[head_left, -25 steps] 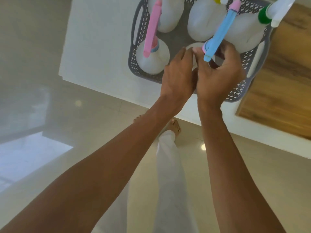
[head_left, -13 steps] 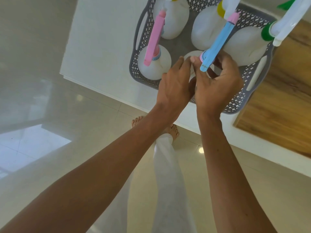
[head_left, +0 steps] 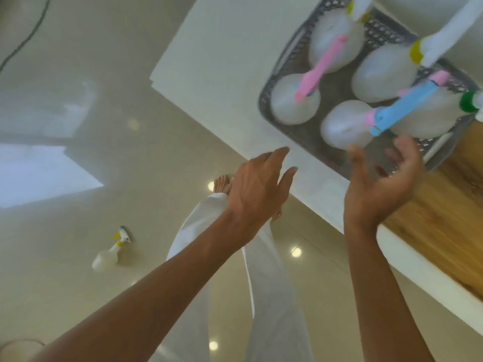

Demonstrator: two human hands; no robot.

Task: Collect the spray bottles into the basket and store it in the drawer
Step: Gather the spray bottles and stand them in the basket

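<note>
A grey perforated basket point(head_left: 300, 134) sits on the white counter point(head_left: 222, 61) at the upper right and holds several white spray bottles. The nearest bottle point(head_left: 342, 126) has a blue and pink trigger head; one to its left point(head_left: 295, 103) has a pink head. My left hand point(head_left: 258, 194) hovers open just in front of the basket's near corner. Beside it, my right hand point(head_left: 379, 184) is open with curled fingers, just short of the blue-headed bottle, touching nothing. One more spray bottle point(head_left: 108, 254) with a yellow and white head lies on the floor at the lower left.
A wooden surface point(head_left: 439, 218) adjoins the white counter on the right. The glossy tiled floor point(head_left: 78, 178) spreads to the left, with a dark cable point(head_left: 23, 43) at the top left. My white trouser leg point(head_left: 261, 296) and bare foot point(head_left: 222, 184) are below the hands.
Both hands have let go of the blue-headed bottle and drawn back out of the basket, fingers now spread. The view has swung, bringing the bottle on the floor into sight.
</note>
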